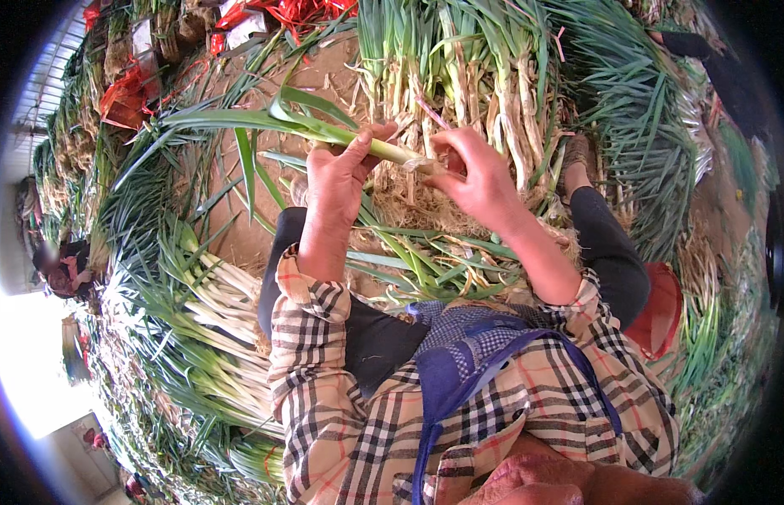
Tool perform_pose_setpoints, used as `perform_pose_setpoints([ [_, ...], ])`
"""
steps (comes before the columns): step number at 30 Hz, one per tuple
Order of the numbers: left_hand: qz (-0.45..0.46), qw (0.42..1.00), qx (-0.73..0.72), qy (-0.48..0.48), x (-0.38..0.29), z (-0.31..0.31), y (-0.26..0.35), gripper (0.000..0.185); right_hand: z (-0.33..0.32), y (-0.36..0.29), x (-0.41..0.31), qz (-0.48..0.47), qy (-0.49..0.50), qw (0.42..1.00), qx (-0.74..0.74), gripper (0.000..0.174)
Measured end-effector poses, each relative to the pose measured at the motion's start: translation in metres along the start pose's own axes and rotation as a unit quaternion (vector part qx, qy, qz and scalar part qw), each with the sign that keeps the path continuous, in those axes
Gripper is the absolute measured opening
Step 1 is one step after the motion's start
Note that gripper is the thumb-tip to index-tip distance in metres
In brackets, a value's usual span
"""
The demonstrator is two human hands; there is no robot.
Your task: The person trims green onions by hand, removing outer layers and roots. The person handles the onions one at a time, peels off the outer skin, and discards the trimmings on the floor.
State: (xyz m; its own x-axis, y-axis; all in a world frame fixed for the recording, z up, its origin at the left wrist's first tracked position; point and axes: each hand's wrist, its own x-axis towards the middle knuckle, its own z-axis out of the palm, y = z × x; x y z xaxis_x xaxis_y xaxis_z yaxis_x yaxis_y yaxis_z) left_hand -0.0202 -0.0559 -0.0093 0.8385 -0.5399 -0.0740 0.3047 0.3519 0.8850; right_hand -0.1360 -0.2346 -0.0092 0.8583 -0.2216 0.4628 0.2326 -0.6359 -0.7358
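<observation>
Across my lap I hold a single leek or large green onion point(392, 150), its green leaves running to the left and its pale stem to the right. My left hand point(338, 167) grips the stem where it turns green. At the lower end, thumb and fingers of my right hand point(477, 173) pinch loose brownish outer skin near the root. Just beyond both hands lies a large heap of untrimmed stalks point(455, 101) with dry skins and tangled roots point(417, 208). Torn green leaves point(423, 259) are scattered between my legs.
Cleaned white stalks point(228, 303) lie in a row at my left. More green-leaved stalks point(638, 126) are piled at the right. A red seat or tub point(657, 312) is by my right thigh. Red plastic point(123, 95) lies at upper left; another person point(67, 268) is farther off.
</observation>
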Motion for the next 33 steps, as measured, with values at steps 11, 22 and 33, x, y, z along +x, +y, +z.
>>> perform_pose_setpoints([
  [11,0.066,0.975,0.029,0.211,0.01,-0.023,0.009,0.018,-0.003,0.006,-0.013,0.031,0.06,0.99,0.122,0.006],
  [22,0.082,0.982,-0.096,0.139,0.012,-0.062,0.013,0.014,-0.032,0.011,-0.032,0.245,-0.255,0.875,0.331,0.016],
  [33,0.184,0.978,-0.044,0.092,0.007,-0.079,0.042,0.027,-0.13,0.276,-0.275,0.356,-0.532,0.695,-0.326,0.031],
])
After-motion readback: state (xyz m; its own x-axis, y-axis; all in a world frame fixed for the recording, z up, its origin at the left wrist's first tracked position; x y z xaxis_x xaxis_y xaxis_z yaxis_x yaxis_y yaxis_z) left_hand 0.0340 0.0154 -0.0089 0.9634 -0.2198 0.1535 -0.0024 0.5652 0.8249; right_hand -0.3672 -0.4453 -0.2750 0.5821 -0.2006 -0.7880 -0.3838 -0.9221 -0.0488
